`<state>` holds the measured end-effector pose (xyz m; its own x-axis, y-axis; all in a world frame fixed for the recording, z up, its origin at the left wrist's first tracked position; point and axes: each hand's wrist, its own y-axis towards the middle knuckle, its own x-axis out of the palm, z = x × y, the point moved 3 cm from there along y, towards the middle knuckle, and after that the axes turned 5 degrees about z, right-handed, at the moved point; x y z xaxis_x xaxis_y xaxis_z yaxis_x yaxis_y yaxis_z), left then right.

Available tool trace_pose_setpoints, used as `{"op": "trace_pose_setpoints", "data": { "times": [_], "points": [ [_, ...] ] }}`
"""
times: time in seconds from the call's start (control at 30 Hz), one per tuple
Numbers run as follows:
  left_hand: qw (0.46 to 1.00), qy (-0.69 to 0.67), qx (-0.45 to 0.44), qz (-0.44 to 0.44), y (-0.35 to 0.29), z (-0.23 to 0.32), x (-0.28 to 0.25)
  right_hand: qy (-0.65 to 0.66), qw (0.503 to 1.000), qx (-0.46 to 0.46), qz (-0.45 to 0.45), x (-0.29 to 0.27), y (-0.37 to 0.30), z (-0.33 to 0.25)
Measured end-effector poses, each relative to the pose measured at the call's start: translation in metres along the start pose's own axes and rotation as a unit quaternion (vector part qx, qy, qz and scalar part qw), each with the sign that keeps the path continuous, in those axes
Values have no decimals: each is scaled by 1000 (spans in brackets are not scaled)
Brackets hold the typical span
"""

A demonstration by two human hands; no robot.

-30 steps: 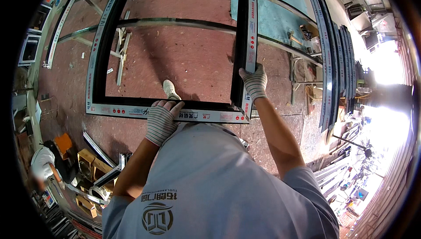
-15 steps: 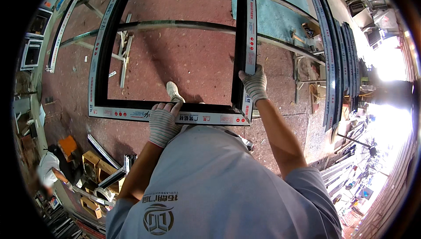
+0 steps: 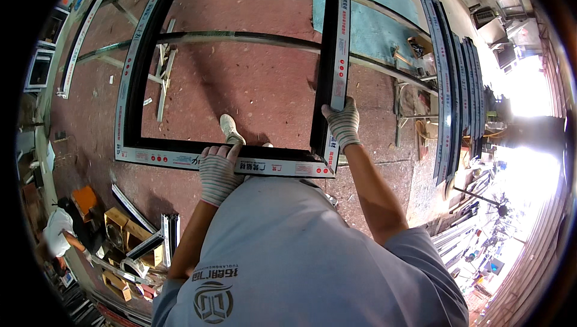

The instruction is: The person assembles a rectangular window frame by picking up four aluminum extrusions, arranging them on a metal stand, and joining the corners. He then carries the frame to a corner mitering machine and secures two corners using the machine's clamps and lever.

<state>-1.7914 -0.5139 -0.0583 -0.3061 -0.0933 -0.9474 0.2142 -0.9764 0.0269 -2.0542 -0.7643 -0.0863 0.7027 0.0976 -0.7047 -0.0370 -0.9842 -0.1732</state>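
A large black metal window frame [image 3: 279, 167] with printed white film on its outer faces lies in front of me, its near bar close to my body. My left hand [image 3: 217, 175], in a striped grey-and-white glove, is closed over the middle of that near bar, fingertips over the inner edge. Gloved the same way, my right hand [image 3: 343, 125] grips the right bar a little above the near right corner, its thumb on the black inner side. The frame's far end runs out of the picture.
Long rails [image 3: 240, 37] run crosswise under the frame, above a red floor. Several filmed profiles [image 3: 443, 87] stand together at the right. A single profile [image 3: 84, 42] rests at the far left. Behind my left, cardboard boxes [image 3: 123, 226] and a person in white [image 3: 58, 231].
The frame and both hands appear slightly lower and further left in the picture, as does most of the surroundings. Both hands keep their hold on the window frame.
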Motion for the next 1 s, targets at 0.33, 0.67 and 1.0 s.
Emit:
{"op": "trace_pose_setpoints", "data": {
  "times": [0.33, 0.67, 1.0],
  "points": [
    [998, -3, 21, 63, -3, 0, 3, -21, 1000, -8, -13, 0, -1, -12],
    [998, -19, 32, 56, -5, -7, 8, -12, 1000, -16, 19, -5, 5, 8],
    [999, 10, 24, 23, -6, -10, 14, -12, 1000, -17, -1, 2, -7, 9]
  ]
}}
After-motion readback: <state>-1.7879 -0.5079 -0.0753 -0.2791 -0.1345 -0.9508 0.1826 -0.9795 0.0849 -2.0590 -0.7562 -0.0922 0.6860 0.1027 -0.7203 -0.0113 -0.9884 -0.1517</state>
